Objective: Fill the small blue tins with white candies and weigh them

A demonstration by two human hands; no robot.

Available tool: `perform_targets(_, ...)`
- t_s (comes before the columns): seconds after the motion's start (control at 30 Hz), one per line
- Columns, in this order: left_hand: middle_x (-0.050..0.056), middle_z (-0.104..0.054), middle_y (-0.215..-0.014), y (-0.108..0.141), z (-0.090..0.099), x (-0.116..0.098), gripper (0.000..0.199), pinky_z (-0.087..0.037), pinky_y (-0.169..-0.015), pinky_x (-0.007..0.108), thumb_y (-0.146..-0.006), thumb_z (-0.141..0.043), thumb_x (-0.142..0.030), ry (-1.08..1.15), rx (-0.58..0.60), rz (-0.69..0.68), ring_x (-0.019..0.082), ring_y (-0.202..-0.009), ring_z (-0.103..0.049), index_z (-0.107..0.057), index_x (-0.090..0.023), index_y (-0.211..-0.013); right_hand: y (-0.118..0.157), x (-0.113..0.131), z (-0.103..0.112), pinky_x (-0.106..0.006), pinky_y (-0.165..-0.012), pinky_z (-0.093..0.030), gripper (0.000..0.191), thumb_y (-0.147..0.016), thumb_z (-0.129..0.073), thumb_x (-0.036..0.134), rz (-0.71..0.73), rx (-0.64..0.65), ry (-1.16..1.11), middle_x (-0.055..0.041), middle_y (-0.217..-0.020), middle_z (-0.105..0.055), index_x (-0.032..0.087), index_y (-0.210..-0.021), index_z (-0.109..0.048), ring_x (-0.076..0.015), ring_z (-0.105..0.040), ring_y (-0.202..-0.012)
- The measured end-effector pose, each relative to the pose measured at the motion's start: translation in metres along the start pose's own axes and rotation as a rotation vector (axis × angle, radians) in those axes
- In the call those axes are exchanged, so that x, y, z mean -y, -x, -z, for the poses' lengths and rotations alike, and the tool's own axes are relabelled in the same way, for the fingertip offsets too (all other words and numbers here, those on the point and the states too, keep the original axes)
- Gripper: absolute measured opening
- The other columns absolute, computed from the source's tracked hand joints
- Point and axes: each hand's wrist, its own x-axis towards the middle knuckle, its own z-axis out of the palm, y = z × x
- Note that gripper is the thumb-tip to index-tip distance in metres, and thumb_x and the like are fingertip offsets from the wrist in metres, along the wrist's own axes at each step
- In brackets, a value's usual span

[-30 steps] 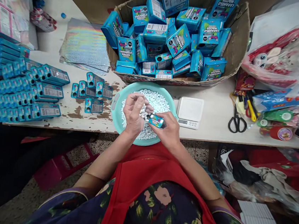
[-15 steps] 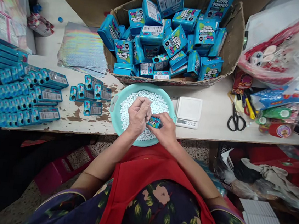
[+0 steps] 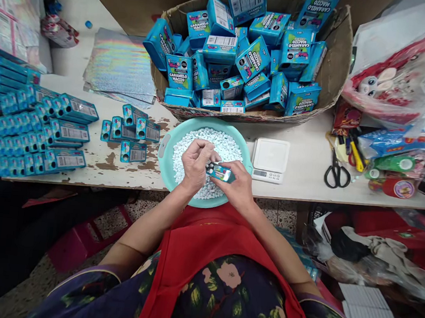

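Note:
My right hand grips a small blue candy box on its side, with "Caramelo Macizo" lettering facing up. The box's left end, with a dark hole, points toward my left hand. That hand is closed, thumb and fingers pinched together right beside this end; what lies inside its fingers is hidden. Both hands are over a light teal basin filled with small white candies.
Behind the basin stands a cardboard carton full of blue boxes. A white scale and black-handled scissors lie to the right. Left are loose candy boxes, stacked rows of boxes and holographic sheets.
The view has shifted slightly. My left fingertips now reach out to the box's left end, and more of its dark opening shows. My right hand still holds the box.

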Motion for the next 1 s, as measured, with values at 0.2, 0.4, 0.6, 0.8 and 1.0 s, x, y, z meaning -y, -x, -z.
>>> perform_targets(0.2, -0.005, -0.052, -0.053, 0.003, 0.0, -0.007, 0.03, -0.035, -0.041, 0.019, -0.081, -0.067, -0.045, 0.011, 0.004, 0.046, 0.006, -0.039, -0.044, -0.054, -0.019, -0.075, -0.003, 0.004, 0.002, -0.036, -0.078, -0.05, 0.025, -0.072, -0.075, 0.027, 0.014, -0.008, 0.021, -0.0031, -0.09, -0.065, 0.024, -0.096, -0.067, -0.0218, -0.062, -0.088)
perform_targets(0.4, -0.005, -0.046, -0.05, -0.013, 0.015, -0.009, 0.029, -0.03, -0.04, 0.019, -0.083, -0.063, -0.047, 0.001, -0.093, 0.068, 0.006, -0.039, -0.035, -0.056, -0.02, -0.078, 0.002, -0.006, 0.016, -0.036, -0.085, -0.052, 0.035, -0.068, -0.081, 0.035, -0.048, -0.018, -0.223, -0.002, -0.096, -0.065, 0.025, -0.099, -0.068, -0.0198, -0.064, -0.092)
perform_targets(0.6, 0.01, -0.068, -0.106, -0.037, 0.057, 0.03, 0.021, -0.045, -0.089, 0.042, -0.075, -0.069, -0.037, -0.96, 0.172, -0.018, 0.03, -0.105, -0.056, -0.067, -0.022, -0.089, 0.01, -0.01, 0.047, -0.037, -0.084, -0.053, 0.037, -0.067, -0.082, 0.036, -0.068, -0.073, -0.26, -0.0033, -0.098, -0.065, 0.025, -0.1, -0.068, -0.0203, -0.064, -0.092)
perform_targets(0.8, 0.007, -0.067, -0.101, -0.055, 0.029, 0.019, 0.021, -0.044, -0.089, 0.037, -0.084, -0.06, -0.032, -0.862, 0.166, -0.313, 0.024, -0.093, -0.06, -0.067, -0.023, -0.102, -0.003, -0.063, 0.091, -0.039, -0.085, -0.053, 0.042, -0.069, -0.079, 0.037, -0.142, -0.523, -0.137, -0.0038, -0.099, -0.061, 0.02, -0.103, -0.062, -0.0198, -0.062, -0.091)
perform_targets(1.0, 0.012, -0.061, -0.109, -0.163, -0.037, 0.014, 0.023, -0.038, -0.1, 0.047, -0.075, -0.068, -0.019, -1.113, 0.296, -0.336, 0.034, -0.114, -0.053, -0.064, -0.02, -0.098, -0.031, -0.126, 0.095, -0.041, -0.088, -0.051, 0.041, -0.068, -0.077, 0.04, -0.137, -0.537, -0.014, -0.0057, -0.097, -0.062, 0.017, -0.099, -0.063, -0.0208, -0.061, -0.092)
